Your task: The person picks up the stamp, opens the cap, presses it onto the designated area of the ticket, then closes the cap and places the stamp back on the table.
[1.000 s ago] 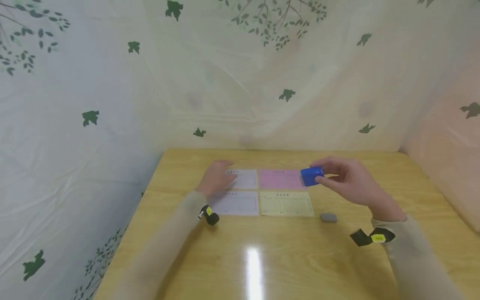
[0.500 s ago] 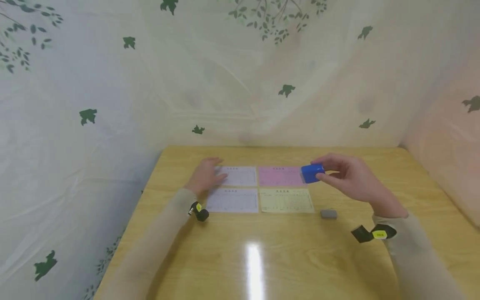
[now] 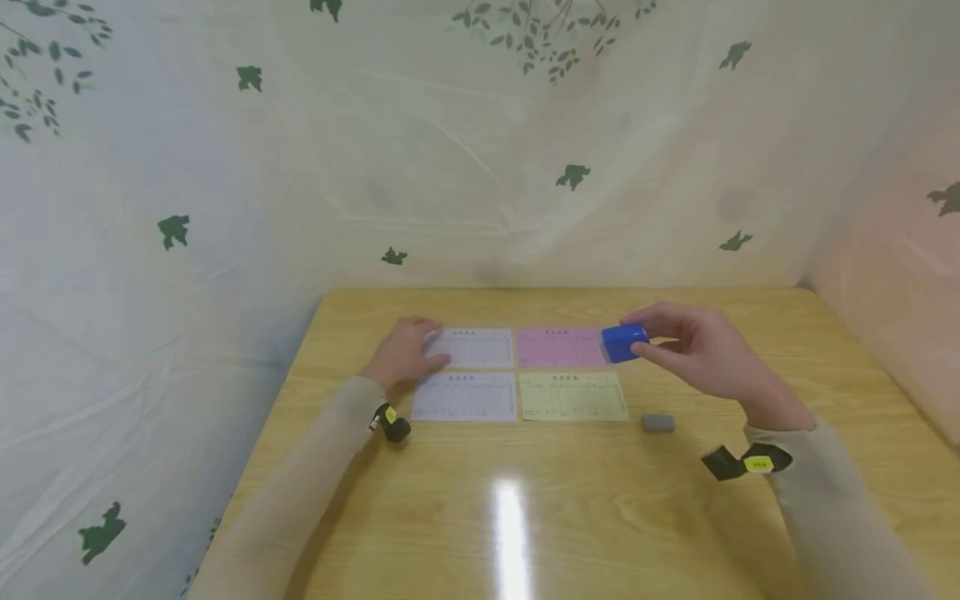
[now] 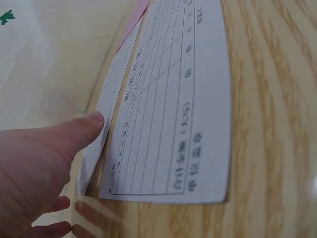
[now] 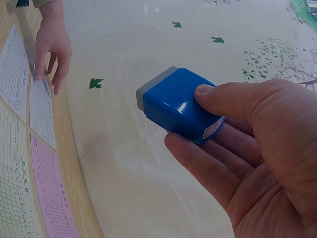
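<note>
My right hand [image 3: 701, 350] pinches a blue stamp [image 3: 622, 343] between thumb and fingertips, raised over the right end of a pink form [image 3: 558, 347]. The right wrist view shows the stamp's grey end [image 5: 151, 89] facing away from the palm. At the left end of a white form [image 3: 480, 348] in the far row, my left hand [image 3: 405, 350] lies with fingers extended and its thumb [image 4: 91, 124] over the paper. A pale lilac form [image 3: 465, 397] and a yellow form [image 3: 573, 396] make up the near row.
A small grey block [image 3: 657, 423] lies on the wooden table [image 3: 420, 508], right of the yellow form. Behind the table hangs a pale curtain [image 3: 480, 167] with green bird and leaf prints. A black wrist camera [image 3: 746, 463] sits on the right sleeve.
My left hand has slid left across the white form to its left end, uncovering more of both left forms. My right hand keeps holding the stamp in nearly the same spot.
</note>
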A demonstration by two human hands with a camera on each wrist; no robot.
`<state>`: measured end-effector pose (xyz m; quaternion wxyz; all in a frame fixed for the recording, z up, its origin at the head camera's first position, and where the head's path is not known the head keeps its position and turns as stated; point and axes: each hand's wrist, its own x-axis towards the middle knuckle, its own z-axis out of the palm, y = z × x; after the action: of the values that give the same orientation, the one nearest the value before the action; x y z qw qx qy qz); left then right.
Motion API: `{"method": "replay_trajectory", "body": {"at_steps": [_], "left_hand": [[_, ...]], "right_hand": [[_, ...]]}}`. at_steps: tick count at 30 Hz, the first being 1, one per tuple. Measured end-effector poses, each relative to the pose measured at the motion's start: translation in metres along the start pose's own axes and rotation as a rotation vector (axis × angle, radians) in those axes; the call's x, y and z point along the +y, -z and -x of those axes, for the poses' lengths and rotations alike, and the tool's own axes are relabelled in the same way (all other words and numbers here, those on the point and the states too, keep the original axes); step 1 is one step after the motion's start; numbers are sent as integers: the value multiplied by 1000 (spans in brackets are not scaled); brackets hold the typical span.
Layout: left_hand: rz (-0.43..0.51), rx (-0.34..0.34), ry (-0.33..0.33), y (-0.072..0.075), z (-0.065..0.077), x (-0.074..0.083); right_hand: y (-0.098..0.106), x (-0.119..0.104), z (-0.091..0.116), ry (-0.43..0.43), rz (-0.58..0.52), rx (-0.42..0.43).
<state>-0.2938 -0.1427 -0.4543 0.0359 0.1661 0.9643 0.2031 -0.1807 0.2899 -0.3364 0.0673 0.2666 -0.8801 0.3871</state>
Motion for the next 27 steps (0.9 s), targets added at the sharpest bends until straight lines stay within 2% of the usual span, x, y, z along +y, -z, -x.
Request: {"method": "replay_trajectory", "body": {"at_steps": [6, 11, 15, 27], "left_hand": [[-79, -23, -18, 0, 2, 4], [-127, -18, -28, 0, 4, 8], [-134, -22, -32, -1, 4, 6], [-126, -53, -54, 0, 12, 0]], "right_hand": [[0, 0, 0, -23, -15, 3], [1, 2, 1, 4, -23, -14], [-1, 1, 2, 8, -24, -17], [-19, -25, 8, -8, 11, -14]]}}
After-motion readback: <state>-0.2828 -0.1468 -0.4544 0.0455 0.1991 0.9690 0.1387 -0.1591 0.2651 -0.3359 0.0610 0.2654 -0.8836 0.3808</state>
